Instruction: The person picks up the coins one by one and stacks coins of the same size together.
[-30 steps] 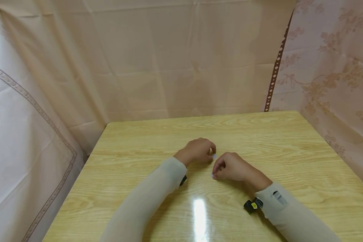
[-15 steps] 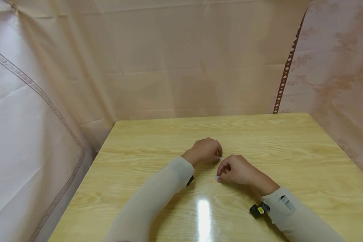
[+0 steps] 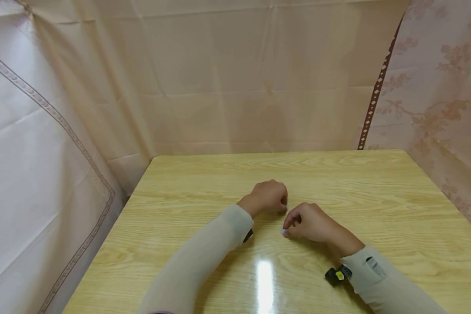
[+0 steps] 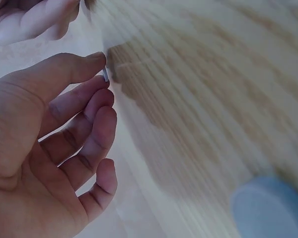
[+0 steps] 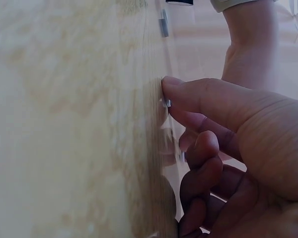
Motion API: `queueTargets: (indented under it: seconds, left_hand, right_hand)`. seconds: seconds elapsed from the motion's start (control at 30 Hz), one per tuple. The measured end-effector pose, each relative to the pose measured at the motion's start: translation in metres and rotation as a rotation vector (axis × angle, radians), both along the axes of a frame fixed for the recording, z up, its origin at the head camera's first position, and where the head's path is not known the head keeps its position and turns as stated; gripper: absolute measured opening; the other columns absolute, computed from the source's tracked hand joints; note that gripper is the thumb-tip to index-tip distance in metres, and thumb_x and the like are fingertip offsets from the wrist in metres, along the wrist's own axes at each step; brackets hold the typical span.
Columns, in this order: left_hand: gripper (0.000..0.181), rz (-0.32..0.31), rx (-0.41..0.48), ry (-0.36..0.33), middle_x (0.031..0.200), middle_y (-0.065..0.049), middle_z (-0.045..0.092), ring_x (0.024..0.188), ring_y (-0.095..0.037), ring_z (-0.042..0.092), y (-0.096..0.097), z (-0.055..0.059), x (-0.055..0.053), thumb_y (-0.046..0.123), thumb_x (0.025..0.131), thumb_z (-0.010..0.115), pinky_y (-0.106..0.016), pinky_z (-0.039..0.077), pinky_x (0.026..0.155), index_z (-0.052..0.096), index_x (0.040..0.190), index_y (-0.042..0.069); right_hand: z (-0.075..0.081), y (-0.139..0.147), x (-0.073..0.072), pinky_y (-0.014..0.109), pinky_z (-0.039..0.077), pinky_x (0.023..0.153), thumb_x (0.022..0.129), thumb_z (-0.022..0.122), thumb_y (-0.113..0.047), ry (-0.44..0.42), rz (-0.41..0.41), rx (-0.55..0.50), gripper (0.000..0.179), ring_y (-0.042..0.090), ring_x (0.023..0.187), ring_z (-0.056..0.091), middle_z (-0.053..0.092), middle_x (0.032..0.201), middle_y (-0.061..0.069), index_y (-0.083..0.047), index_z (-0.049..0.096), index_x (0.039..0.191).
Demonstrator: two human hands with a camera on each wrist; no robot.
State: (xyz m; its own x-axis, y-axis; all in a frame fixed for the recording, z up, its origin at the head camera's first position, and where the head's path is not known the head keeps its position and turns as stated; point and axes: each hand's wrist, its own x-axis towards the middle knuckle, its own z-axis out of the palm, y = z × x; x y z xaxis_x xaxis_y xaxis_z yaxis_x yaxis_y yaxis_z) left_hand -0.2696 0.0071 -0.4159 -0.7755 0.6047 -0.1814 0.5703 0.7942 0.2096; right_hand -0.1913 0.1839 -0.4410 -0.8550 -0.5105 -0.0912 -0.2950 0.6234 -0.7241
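Note:
My left hand [image 3: 267,197] is low over the wooden table [image 3: 196,185], pinching a small thin pale piece [image 4: 106,74] between thumb and index finger. The other fingers curl loosely, holding nothing. Nearer to me and slightly to its right, my right hand [image 3: 310,221] pinches another small whitish piece [image 3: 284,232] at its fingertips, close to the tabletop. Only a sliver of that piece [image 5: 167,103] shows in the right wrist view. The two hands are close together but apart. What kind of things the pieces are is too small to tell.
Beige cloth [image 3: 235,78] hangs behind the table, with pale patterned cloth [image 3: 447,100] on the right and white cloth [image 3: 31,174] on the left. A black wrist camera [image 3: 332,276] sits under my right sleeve. A blurred grey rounded shape [image 4: 268,208] fills a corner of the left wrist view.
The whole head view has shifted, so the table and both hands appear further right. The left fingertips have dipped slightly and come closer together. Both hands keep their small pieces.

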Motion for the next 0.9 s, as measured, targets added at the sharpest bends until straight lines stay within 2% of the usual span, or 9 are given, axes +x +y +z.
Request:
queueTargets:
  seconds: [0.27,0.47,0.73,0.9]
  left_hand:
    - [0.008,0.04,0.091,-0.013,0.089,0.015,0.07,0.078,-0.005,0.064,-0.017,0.004,0.004,0.033,0.09,0.079,-0.025,0.053,0.064,0.077,0.087,0.026]
    - [0.011,0.079,0.141,0.003,0.096,0.015,0.071,0.083,-0.004,0.063,-0.029,0.01,0.008,0.037,0.091,0.079,-0.025,0.054,0.07,0.078,0.093,0.026]
    - [0.013,0.086,0.203,0.015,0.095,0.014,0.071,0.081,-0.005,0.063,-0.04,0.01,0.009,0.037,0.091,0.077,-0.023,0.053,0.07,0.079,0.097,0.025]
    - [0.014,0.099,0.301,0.042,0.094,0.014,0.069,0.079,-0.006,0.062,-0.047,0.014,0.014,0.037,0.091,0.077,-0.024,0.052,0.068,0.08,0.097,0.024]
  right_hand:
    - [0.0,0.0,0.0,0.023,0.04,0.053,0.084,0.087,-0.027,0.017,-0.007,0.008,0.009,0.008,0.057,0.05,0.061,0.064,-0.006,-0.026,0.078,0.081]
    - [0.0,0.0,0.0,0.023,0.041,0.053,0.085,0.086,-0.028,0.019,-0.007,0.013,0.009,0.009,0.058,0.05,0.061,0.065,-0.005,-0.025,0.078,0.081]
    - [0.001,0.0,0.0,0.023,0.04,0.053,0.085,0.086,-0.028,0.014,-0.012,0.014,0.009,0.01,0.059,0.051,0.062,0.065,-0.005,-0.024,0.078,0.081]
    - [0.002,-0.001,0.0,0.024,0.04,0.052,0.085,0.086,-0.027,0.005,-0.01,0.008,0.009,0.01,0.059,0.051,0.062,0.066,-0.004,-0.024,0.079,0.082]
